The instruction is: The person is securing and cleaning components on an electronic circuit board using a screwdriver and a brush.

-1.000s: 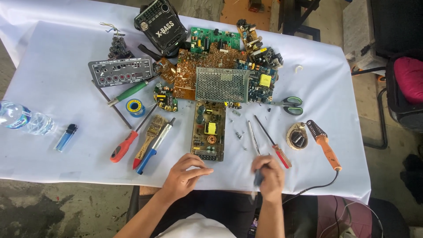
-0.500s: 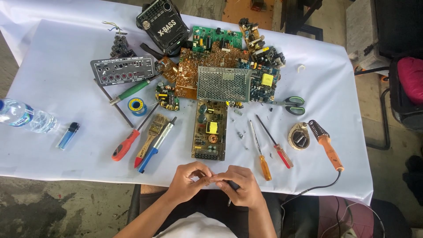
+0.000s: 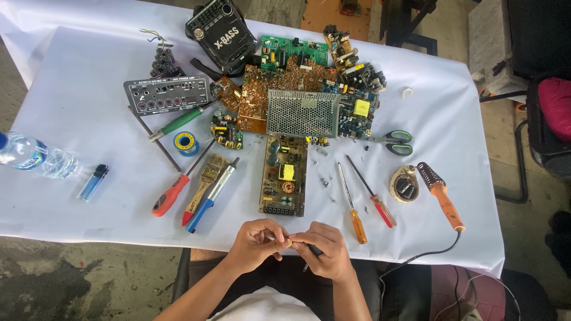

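At near edge: left hand [image 3: 256, 242] and right hand [image 3: 324, 249] together.
Fingers: pinching thin dark tool [image 3: 313, 251].
Progress: power board [image 3: 284, 175] opened, untouched.

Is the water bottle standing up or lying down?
Lying down. The water bottle rests on its side at the left edge of the white table cover, near the blue lighter.

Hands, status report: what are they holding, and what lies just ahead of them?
Left hand and right hand together at table edge, pinching small dark slender tool. Open power-supply circuit board just ahead, untouched.
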